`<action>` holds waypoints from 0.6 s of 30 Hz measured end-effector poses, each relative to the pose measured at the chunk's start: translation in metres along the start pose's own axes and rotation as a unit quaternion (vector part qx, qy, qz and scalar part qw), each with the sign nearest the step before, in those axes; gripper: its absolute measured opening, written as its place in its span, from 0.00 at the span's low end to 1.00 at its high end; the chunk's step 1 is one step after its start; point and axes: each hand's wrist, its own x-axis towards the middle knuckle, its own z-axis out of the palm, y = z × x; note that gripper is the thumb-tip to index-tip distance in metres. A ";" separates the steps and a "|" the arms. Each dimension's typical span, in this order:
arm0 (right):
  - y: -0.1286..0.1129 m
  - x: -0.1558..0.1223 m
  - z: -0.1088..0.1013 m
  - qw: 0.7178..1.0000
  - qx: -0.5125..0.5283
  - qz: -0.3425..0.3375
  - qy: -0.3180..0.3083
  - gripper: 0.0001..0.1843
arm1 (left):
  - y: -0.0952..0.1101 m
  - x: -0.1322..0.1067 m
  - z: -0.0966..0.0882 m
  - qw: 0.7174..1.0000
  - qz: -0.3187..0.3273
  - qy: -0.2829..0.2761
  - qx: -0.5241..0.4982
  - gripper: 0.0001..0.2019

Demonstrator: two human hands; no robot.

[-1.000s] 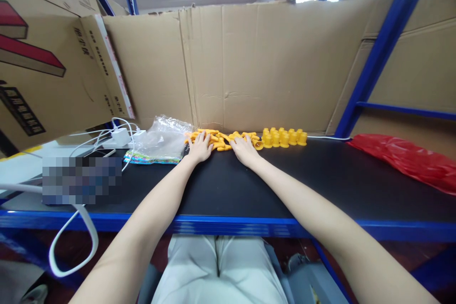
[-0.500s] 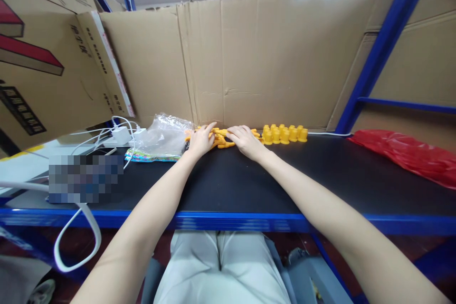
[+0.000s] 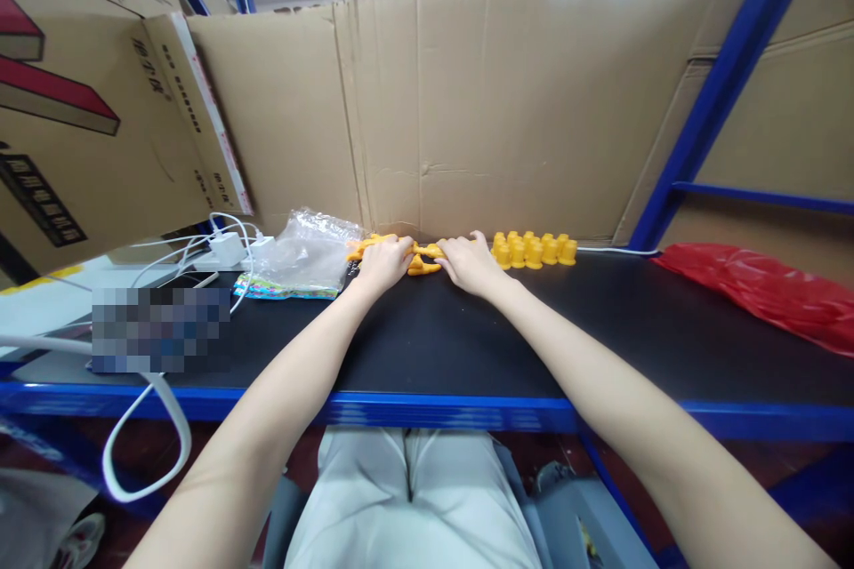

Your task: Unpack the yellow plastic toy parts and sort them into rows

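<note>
While the left hand [image 3: 387,264] and right hand [image 3: 471,265] curl slightly apart over the orange-yellow pieces [image 3: 422,267] at twelve o'clock on the table [image 3: 440,347], whether either grips one cannot be told; yellow cups [image 3: 533,252] stand at one o'clock, clear plastic packaging [image 3: 307,253] at eleven.

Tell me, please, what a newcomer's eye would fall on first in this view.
Probably the bright red plastic at the right end of the black tabletop. Next come the yellow cups standing in rows before the cardboard wall, and the yellow pieces between the left hand and right hand.
</note>
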 end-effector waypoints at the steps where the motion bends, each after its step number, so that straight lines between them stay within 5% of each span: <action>1: 0.000 0.000 -0.001 1.000 -0.002 0.007 -0.008 0.16 | 0.002 0.000 0.000 1.000 0.003 -0.002 0.006 0.15; 18: 0.002 0.004 -0.009 0.991 -0.112 -0.018 0.078 0.16 | 0.006 0.003 -0.004 0.996 0.009 -0.024 -0.087 0.17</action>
